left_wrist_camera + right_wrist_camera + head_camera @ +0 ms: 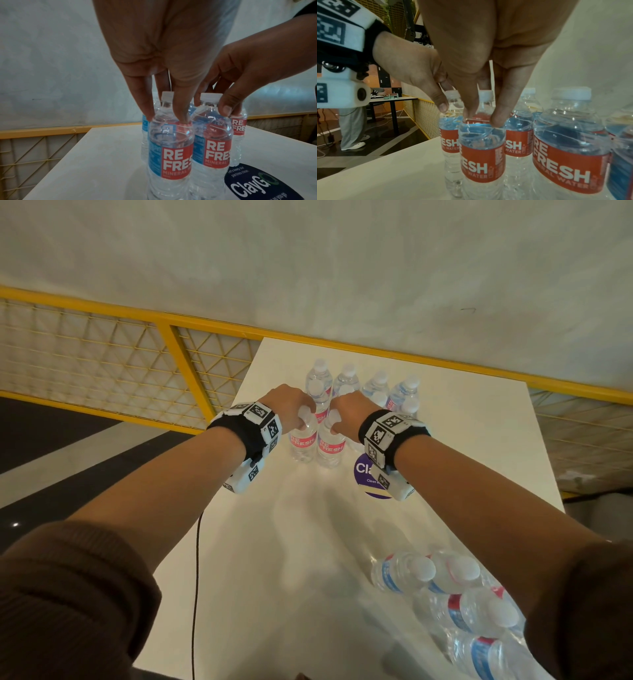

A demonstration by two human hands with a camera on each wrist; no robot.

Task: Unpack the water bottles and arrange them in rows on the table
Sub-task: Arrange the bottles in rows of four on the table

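Observation:
Several clear water bottles with red and blue labels stand in rows at the far part of the white table. My left hand pinches the shoulder of the front left bottle, which stands on the table. My right hand pinches the bottle right beside it. In the left wrist view the left hand holds its bottle from above. In the right wrist view the right hand holds its bottle the same way. More bottles lie in plastic wrap at the near right.
A round purple sticker is on the table just right of the front bottles. A yellow railing with wire mesh runs behind and left of the table. A thin black cable hangs off the left edge. A person stands far left.

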